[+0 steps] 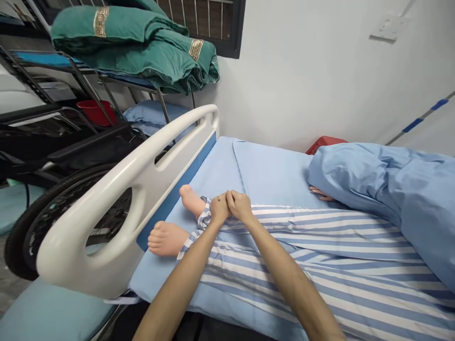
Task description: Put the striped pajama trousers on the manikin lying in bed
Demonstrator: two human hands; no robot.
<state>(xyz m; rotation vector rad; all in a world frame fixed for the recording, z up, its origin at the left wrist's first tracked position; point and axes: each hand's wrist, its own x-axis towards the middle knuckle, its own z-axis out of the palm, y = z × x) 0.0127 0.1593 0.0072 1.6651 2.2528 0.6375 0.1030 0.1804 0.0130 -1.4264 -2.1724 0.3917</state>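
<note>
A manikin in blue-and-white striped trousers (284,274) lies on the bed, its bare near foot (167,238) and far foot (192,200) pointing toward the footboard. My left hand (219,208) is closed over the far trouser leg just above the ankle. Right beside it, my right hand (240,206) is closed on the same leg, a little higher up. The two hands touch at the knuckles, and their fingertips are hidden on the far side of the leg. A blue quilt (369,175) is folded back over the upper legs, and part of the manikin's hand (322,193) shows under its edge.
A white footboard (117,170) stands at the left end of the blue-sheeted bed (273,166). Beyond it are a wheelchair (71,203), a red bucket (95,112) and a rack piled with green quilts (142,47). A red crate (322,143) sits by the wall behind the bed.
</note>
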